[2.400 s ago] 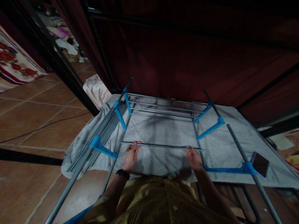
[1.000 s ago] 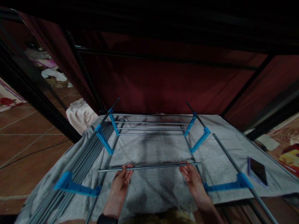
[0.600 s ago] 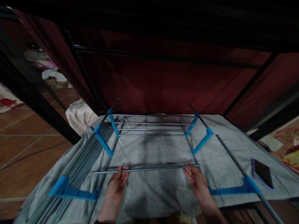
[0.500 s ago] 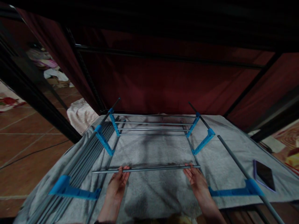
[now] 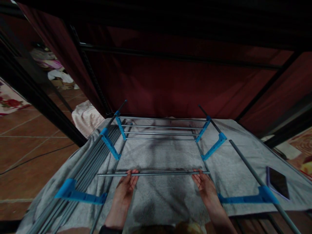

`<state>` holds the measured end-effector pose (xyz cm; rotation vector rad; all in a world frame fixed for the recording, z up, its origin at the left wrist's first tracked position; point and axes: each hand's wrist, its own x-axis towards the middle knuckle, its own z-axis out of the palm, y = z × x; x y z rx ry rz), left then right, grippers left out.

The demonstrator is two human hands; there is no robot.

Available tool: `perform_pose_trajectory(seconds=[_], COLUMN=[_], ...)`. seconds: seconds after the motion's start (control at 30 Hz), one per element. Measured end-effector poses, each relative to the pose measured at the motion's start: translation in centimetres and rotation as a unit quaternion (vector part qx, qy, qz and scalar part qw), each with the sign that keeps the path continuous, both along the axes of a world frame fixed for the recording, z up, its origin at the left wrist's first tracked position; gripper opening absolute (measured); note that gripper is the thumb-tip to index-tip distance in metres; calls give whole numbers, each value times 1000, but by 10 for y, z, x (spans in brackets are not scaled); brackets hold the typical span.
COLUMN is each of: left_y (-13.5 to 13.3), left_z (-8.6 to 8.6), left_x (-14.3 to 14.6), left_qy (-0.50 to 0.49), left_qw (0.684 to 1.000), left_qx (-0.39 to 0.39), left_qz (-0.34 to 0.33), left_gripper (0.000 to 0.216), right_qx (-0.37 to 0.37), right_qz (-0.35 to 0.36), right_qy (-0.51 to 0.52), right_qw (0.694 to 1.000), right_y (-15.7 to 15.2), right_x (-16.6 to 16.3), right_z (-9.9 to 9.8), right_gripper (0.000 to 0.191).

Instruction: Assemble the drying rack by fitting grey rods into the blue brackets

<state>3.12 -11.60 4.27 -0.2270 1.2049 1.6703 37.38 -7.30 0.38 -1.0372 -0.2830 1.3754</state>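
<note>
A grey metal rod (image 5: 163, 174) lies crosswise in both hands, a little above a grey cloth. Near its left end my left hand (image 5: 126, 183) grips it between thumb and fingers. Close to the other end, my right hand (image 5: 202, 182) pinches it the same way. Around them is a partly joined rack frame of grey tubes with blue plastic brackets: a near left bracket (image 5: 80, 195), a near right bracket (image 5: 251, 196) and several farther back. Thin crossbars (image 5: 161, 133) span the two far brackets.
Several loose grey tubes (image 5: 97, 159) lie bundled along the left side. A phone (image 5: 278, 182) rests on the grey cloth (image 5: 243, 182) at right. Dark posts and a red curtain (image 5: 170, 87) close off the back. Tiled floor (image 5: 36, 152) shows at left.
The view has shifted slightly. The rod's left end has risen a little, so the rod is more level. Both hands keep their hold on it.
</note>
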Motion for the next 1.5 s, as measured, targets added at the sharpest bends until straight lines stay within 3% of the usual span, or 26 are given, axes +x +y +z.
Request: perform_pose_trajectory(seconds=[0.33,0.7,1.0,1.17,1.3,1.5], left_y=[-5,-13,-11,-12,-9,-3], left_z=[1,-10,-16,-17,-19,-18], left_x=[12,22,27,26,25,22], left_qy=[-7,-12,-2,4,2,15], left_qw=[999,998,998,997,999,998], left_qx=[51,45,43,54,19,-5], left_qz=[-4,-31,-49,-50,-47,-56], left_gripper=[21,18,22,21,24,27], right_qx=[6,-6,0,12,16,42], right_qz=[-1,-25,6,-4,-25,-2], right_qy=[-17,-24,-20,-11,-4,-16], right_qw=[1000,999,1000,1000,1000,999], right_y=[3,1,1,2,5,12], right_x=[7,9,-1,-6,-15,-21], right_z=[4,-9,-12,-4,8,30], right_gripper=[13,19,21,28,29,26])
